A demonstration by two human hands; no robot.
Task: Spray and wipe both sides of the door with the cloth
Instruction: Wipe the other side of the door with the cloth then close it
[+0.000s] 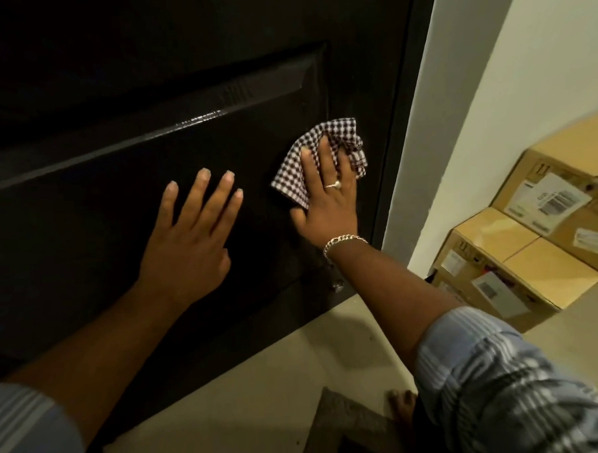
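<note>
A black panelled door (119,164) fills the left and middle of the view. My left hand (189,237) lies flat against its lower panel with fingers spread and straight. To its right, my right hand (330,194) presses a black-and-white checked cloth (342,140) flat against the door near its right edge, fingers straight over the fabric. A ring and a bracelet show on that hand. No spray bottle is in view.
A white wall (473,101) stands right of the dark door frame (405,121). Stacked cardboard boxes (528,245) with labels sit on the floor at the right. A dark mat (352,427) and my foot lie on the pale floor (262,380) below.
</note>
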